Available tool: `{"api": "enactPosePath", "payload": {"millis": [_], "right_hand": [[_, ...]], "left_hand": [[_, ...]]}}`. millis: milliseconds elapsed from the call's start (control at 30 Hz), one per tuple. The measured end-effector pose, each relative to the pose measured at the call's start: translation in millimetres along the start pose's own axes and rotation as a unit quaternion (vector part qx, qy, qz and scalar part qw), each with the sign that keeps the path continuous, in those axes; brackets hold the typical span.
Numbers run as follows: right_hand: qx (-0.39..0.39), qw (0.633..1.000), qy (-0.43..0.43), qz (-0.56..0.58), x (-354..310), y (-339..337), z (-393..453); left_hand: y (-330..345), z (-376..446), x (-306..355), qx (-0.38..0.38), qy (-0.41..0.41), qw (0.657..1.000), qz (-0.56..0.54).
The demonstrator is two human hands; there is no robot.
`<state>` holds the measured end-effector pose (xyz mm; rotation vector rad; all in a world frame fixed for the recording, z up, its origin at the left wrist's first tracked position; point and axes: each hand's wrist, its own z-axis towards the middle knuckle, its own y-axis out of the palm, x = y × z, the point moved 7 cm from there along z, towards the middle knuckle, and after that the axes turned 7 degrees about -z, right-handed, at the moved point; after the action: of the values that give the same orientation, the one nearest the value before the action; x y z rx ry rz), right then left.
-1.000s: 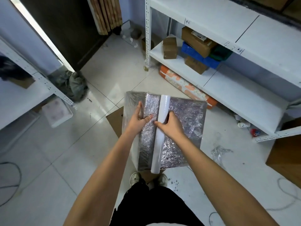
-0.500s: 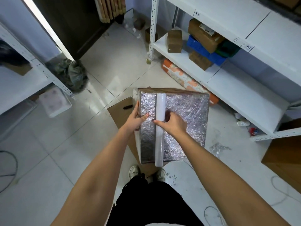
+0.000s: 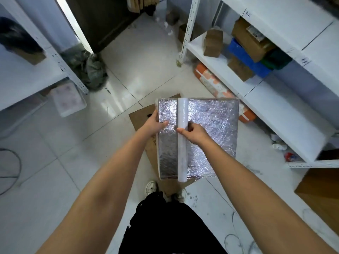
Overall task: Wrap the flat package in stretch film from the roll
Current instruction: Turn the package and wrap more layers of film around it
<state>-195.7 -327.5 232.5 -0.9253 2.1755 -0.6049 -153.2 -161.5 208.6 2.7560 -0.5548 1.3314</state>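
Package point(image 3: 211, 129) tilted flatter; one roll point(image 3: 182, 140).

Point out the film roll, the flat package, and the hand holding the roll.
film roll point(image 3: 182, 143), head view: middle of the white tube.
flat package point(image 3: 214, 121), head view: silvery top face.
right hand point(image 3: 194, 132), head view: back of hand.

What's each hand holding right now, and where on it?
Left hand grips the flat package by its left edge, thumb on top. Right hand grips the film roll around its middle, against the package's top face.
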Motion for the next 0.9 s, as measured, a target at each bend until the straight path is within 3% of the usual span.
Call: {"api": "enactPosePath", "payload": {"millis": [67,133,200,300,400,567,667,900], "right_hand": [[-0.008,1.0,-0.005,0.026,-3,-2,-1],[-0.011,0.999,-0.015,0.036,-8,-7,-2],[-0.024,0.999,-0.015,0.023,-14,-8,0],[-0.026,0.992,0.045,-0.115,-18,-8,10],[-0.001,0.969,0.104,-0.224,-19,-13,16],[0.009,0.981,0.086,-0.172,-15,-10,28],[-0.007,0.99,0.054,-0.133,-15,-4,36],[0.011,0.98,0.067,-0.185,-12,-31,38]], "left_hand": [[-1,3,1,0.026,0.007,0.996,0.083],[-6,-2,12,0.131,0.039,0.955,0.264],[4,-17,37,0.203,0.161,0.887,0.383],[36,-23,48,0.197,0.35,0.806,0.434],[48,-12,36,0.18,0.378,0.8,0.43],[41,8,37,0.184,0.405,0.801,0.4],[37,17,32,0.212,0.43,0.782,0.398],[30,32,36,0.23,0.431,0.775,0.402]]}}
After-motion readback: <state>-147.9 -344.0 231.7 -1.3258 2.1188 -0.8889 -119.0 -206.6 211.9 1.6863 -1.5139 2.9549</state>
